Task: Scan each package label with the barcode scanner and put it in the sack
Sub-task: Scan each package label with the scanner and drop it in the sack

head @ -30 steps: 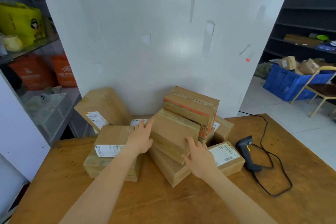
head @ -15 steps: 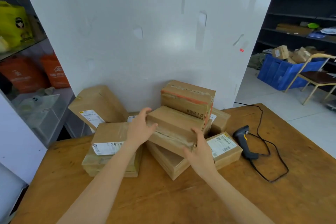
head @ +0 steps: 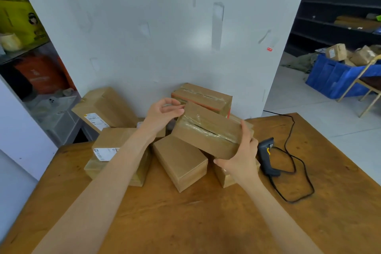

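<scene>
Both hands hold a taped brown package (head: 208,130) lifted and tilted above the pile, with no label showing on it. My left hand (head: 162,112) grips its far left corner. My right hand (head: 240,156) grips its near right end. Under it lies a plain brown box (head: 180,161). A labelled box (head: 109,146) sits to the left, partly behind my left forearm. Another labelled box (head: 103,107) leans against the wall. A box with an orange stripe (head: 203,96) stands at the back. The black barcode scanner (head: 267,154) lies on the table, right of my right hand. No sack is in view.
The wooden table (head: 206,222) ends at a white wall (head: 154,27). The scanner's black cable (head: 296,171) loops over the table's right part. A shelf with bags (head: 24,47) stands at the left. A blue crate of parcels (head: 338,78) and a chair (head: 369,86) are at the far right.
Both hands closed on the top middle package and lifted it off the pile, tilting it. The box beneath it is now uncovered.
</scene>
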A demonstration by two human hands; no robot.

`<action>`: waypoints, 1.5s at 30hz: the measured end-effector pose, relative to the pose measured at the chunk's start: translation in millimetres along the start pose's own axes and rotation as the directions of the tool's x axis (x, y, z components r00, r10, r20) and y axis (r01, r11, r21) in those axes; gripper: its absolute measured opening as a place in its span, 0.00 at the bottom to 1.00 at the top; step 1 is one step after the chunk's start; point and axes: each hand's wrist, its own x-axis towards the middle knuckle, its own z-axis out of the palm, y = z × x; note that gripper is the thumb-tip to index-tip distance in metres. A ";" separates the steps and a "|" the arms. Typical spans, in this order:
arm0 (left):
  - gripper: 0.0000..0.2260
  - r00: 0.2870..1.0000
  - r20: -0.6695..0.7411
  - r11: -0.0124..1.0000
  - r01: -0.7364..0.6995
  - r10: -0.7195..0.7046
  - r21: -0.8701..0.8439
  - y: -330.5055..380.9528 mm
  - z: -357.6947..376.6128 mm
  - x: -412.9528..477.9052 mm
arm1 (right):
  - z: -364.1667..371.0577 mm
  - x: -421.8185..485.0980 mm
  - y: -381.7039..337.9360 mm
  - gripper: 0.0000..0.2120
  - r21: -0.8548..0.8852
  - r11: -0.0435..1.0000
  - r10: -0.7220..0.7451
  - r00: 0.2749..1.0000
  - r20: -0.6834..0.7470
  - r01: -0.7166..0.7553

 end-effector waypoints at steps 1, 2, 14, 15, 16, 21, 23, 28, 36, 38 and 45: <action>0.11 1.000 0.014 1.000 -0.014 0.014 0.018 5.3 8.6 -0.7 | -8.6 2.7 5.5 0.58 -0.004 1.000 0.008 1.000 0.006 -0.008; 0.11 0.999 0.026 0.999 -0.027 0.026 0.043 9.2 16.6 -0.6 | -17.4 5.8 11.4 0.57 0.007 1.000 0.015 1.000 0.021 -0.016; 0.17 0.972 0.156 0.958 0.133 -0.176 0.256 9.6 88.7 3.2 | -92.2 20.1 88.6 0.51 0.428 0.627 0.334 0.721 0.607 -0.651; 0.17 0.967 0.159 0.965 0.167 -0.200 0.203 4.8 91.9 -0.2 | -94.0 20.3 95.8 0.49 0.428 0.591 0.332 0.690 0.643 -0.684; 0.18 0.961 0.166 0.970 0.200 -0.221 0.136 -0.5 95.5 -4.4 | -95.3 19.8 102.9 0.46 0.420 0.569 0.326 0.663 0.674 -0.707; 0.36 0.943 0.178 0.946 0.304 -0.282 -0.110 -34.7 124.7 -24.2 | -98.2 14.5 133.5 0.38 0.333 0.515 0.325 0.540 0.776 -0.790; 0.37 0.938 0.116 0.934 0.339 -0.326 -0.117 -52.7 139.2 -30.2 | -97.6 11.2 144.7 0.36 0.278 0.509 0.372 0.500 0.782 -0.814; 0.30 0.919 -0.020 0.914 0.388 -0.393 -0.118 -79.5 161.8 -39.7 | -100.0 13.6 169.6 0.25 0.176 0.588 0.467 0.509 0.724 -0.790; 0.24 0.888 -0.168 0.900 0.401 -0.428 -0.172 -92.9 175.5 -31.1 | -79.4 55.6 228.6 0.10 -0.205 0.934 0.314 0.945 0.089 -0.291; 0.23 0.890 -0.168 0.902 0.400 -0.425 -0.162 -92.7 178.1 -28.9 | -73.0 63.8 243.1 0.16 -0.431 0.878 0.259 0.964 0.055 -0.211; 0.35 0.907 -0.109 0.913 0.401 -0.407 -0.068 -91.1 174.4 -27.2 | -67.4 76.3 262.3 0.22 -0.661 0.739 0.271 0.956 0.113 -0.132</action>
